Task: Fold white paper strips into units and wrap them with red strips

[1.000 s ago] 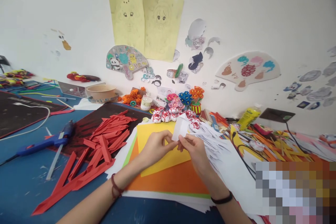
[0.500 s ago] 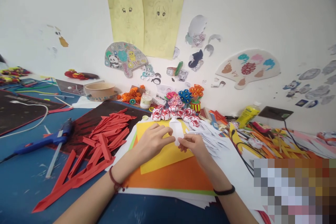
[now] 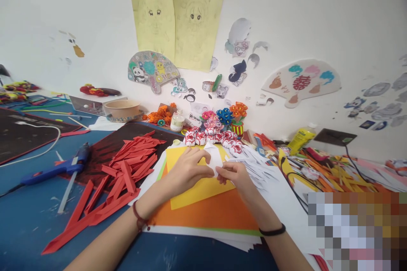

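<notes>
A folded white paper strip (image 3: pixel 215 155) with a pointed top stands between my hands, above the yellow sheet (image 3: pixel 190 194). My right hand (image 3: pixel 233 173) pinches its lower end between thumb and fingers. My left hand (image 3: pixel 190 168) curls at its left side, with the thumb and fingertips at the strip's edge. Part of the strip is hidden behind the fingers. Beneath the yellow sheet lie orange paper (image 3: pixel 206 216) and more coloured and white sheets. Just beyond the strip sits a row of red-and-white folded paper pieces (image 3: pixel 200 137).
On the left lie a pile of folded red paper strips (image 3: pixel 127 173) and a blue glue gun (image 3: pixel 54 171). White paper strips (image 3: pixel 257 173) spread to the right, near a yellow bottle (image 3: pixel 300 139) and a black cable (image 3: pixel 294 186). Paper flowers (image 3: pixel 224 116) stand at the back.
My left thumb has shifted slightly right along the strip, and the strip's top tilts a little left. My right hand stays nearly where it was.
</notes>
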The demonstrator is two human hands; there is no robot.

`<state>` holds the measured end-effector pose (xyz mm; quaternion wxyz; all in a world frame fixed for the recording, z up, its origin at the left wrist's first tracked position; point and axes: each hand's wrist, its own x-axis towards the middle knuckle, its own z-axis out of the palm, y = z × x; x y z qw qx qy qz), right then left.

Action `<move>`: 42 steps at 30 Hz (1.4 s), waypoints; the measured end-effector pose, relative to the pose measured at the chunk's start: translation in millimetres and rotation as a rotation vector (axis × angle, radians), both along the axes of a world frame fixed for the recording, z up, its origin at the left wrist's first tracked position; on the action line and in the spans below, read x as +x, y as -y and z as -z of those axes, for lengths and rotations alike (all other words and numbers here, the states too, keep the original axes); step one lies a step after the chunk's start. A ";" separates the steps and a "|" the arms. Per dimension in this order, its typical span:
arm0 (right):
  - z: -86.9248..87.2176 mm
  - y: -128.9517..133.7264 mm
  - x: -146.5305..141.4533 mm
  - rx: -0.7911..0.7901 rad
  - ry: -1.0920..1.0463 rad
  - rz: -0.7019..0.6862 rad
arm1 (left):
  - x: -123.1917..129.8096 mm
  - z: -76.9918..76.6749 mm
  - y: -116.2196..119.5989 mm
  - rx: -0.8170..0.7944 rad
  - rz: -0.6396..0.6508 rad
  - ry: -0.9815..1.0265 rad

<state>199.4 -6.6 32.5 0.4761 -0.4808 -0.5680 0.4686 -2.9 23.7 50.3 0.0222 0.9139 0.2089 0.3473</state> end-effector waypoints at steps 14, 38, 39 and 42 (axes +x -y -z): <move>1.1 6.9 -14.9 0.147 -0.097 0.093 | 20.5 9.0 5.1 -0.559 -0.104 0.613; 4.5 7.3 -19.7 0.122 -0.101 0.075 | 23.1 27.0 -3.7 -1.007 -0.104 0.694; 4.2 7.5 -19.7 0.119 -0.105 0.072 | 22.7 26.3 -3.8 -1.013 -0.098 0.692; 3.4 7.8 -19.4 0.110 -0.112 0.055 | 20.6 22.9 -4.1 -1.038 -0.069 0.669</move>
